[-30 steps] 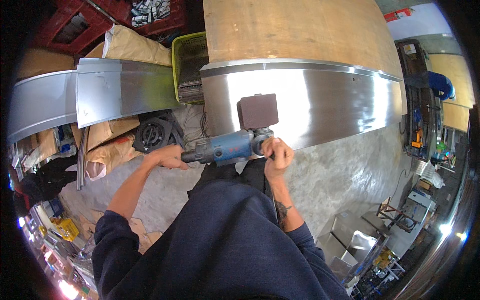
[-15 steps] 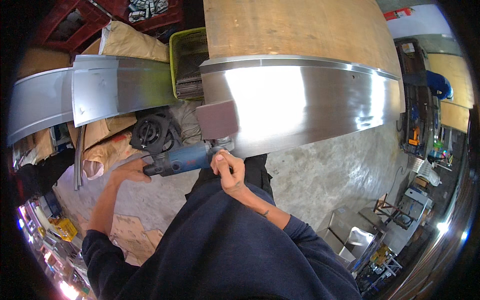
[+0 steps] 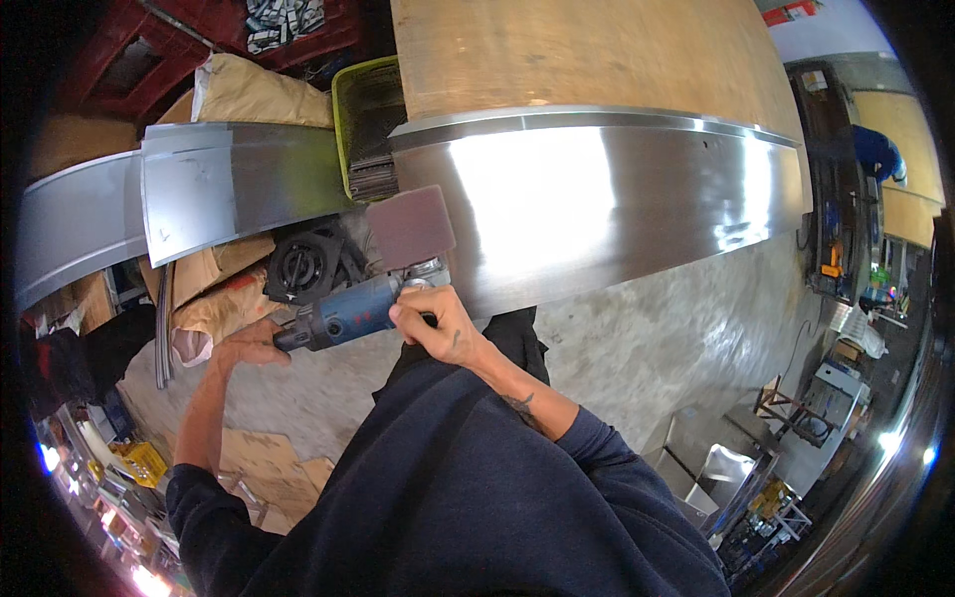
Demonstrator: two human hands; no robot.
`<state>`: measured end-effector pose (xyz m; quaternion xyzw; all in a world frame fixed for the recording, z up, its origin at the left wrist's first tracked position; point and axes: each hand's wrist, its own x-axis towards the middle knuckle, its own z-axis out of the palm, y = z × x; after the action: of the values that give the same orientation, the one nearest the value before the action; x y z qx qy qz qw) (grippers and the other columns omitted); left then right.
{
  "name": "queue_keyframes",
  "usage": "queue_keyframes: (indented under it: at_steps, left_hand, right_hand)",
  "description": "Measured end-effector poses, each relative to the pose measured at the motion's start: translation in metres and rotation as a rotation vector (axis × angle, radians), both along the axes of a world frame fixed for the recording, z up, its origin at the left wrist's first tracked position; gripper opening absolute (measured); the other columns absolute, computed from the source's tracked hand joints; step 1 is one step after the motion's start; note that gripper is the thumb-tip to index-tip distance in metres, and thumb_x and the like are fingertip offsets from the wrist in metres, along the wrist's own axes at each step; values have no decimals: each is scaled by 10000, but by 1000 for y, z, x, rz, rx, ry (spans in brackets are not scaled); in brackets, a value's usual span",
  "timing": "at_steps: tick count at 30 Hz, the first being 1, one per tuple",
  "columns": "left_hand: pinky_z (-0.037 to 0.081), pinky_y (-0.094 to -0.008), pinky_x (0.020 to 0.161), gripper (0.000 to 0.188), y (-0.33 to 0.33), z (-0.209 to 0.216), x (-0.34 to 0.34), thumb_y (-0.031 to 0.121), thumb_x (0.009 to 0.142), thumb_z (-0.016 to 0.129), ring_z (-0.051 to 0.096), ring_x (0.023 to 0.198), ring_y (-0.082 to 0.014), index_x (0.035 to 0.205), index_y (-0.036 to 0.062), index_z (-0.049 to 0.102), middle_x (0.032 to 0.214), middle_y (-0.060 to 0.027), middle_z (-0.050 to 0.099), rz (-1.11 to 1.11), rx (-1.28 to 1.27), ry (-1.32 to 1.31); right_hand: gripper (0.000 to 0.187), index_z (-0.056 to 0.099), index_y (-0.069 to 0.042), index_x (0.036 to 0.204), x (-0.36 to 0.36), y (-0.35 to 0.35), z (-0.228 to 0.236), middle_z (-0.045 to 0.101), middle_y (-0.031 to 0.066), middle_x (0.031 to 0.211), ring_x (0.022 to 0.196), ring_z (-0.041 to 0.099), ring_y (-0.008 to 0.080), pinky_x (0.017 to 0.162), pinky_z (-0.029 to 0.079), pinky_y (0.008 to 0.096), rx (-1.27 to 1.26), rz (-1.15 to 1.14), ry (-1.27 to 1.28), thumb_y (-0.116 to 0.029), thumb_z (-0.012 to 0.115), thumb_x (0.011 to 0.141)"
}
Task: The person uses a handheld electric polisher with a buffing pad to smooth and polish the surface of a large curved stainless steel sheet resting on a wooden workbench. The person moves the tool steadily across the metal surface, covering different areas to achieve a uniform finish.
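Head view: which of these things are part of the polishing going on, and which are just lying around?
In use:
- blue power polisher, held by left hand and right hand
- its maroon abrasive drum
- steel sheet panel on the wooden bench

Lying about:
- green crate
- second steel panel
- black round part
- brown paper sacks
- red rack

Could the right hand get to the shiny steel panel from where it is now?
Probably yes. The right hand grips the front of the blue grinder, right beside the lower left end of the steel panel. Nothing lies between them; only the tool occupies the hand, and its maroon drum sits by the panel's left end.
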<state>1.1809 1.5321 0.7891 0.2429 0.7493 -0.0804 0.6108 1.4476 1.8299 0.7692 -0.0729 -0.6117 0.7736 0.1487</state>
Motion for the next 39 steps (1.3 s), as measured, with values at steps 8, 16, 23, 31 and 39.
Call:
queue_keyframes:
  at_steps: [8, 16, 23, 31, 39]
  left_hand:
    - [528, -344, 562, 331, 55, 14, 2, 307, 737, 809, 663, 608, -183, 836, 3, 720, 684, -72, 670, 10, 26, -24]
    - [511, -334, 544, 292, 121, 5, 20, 286, 759, 803, 644, 593, -166, 792, 14, 702, 660, -55, 648, -105, -21, -20]
    - [432, -318, 515, 229, 205, 16, 69, 234, 771, 775, 572, 556, -130, 731, 36, 667, 620, -21, 593, -117, -42, -12]
    - [404, -321, 501, 203, 277, -5, 128, 193, 776, 740, 512, 522, -102, 696, 59, 610, 612, 7, 570, -50, 6, -63]
    - [433, -315, 505, 237, 361, -27, 183, 241, 770, 746, 555, 529, -116, 695, 54, 622, 627, -8, 609, -63, 17, -53]
  right_hand:
    - [422, 538, -9, 595, 7, 18, -4, 548, 59, 546, 546, 478, 153, 606, 394, 353, -42, -160, -25, -91, 579, 1007]
    - [435, 526, 3, 568, 41, 67, -12, 551, 58, 545, 554, 479, 149, 603, 390, 342, -72, -275, -47, -106, 582, 985]
    - [445, 518, 8, 555, 83, 127, -21, 550, 67, 563, 557, 489, 142, 572, 385, 337, -156, -340, -83, -131, 566, 975]
    - [463, 556, -16, 569, 142, 213, -46, 539, 31, 527, 527, 503, 117, 558, 401, 312, -162, -367, -109, -229, 582, 979]
    - [459, 547, -24, 553, 200, 300, -62, 538, 28, 526, 523, 494, 111, 537, 381, 314, -171, -408, -64, -215, 571, 970]
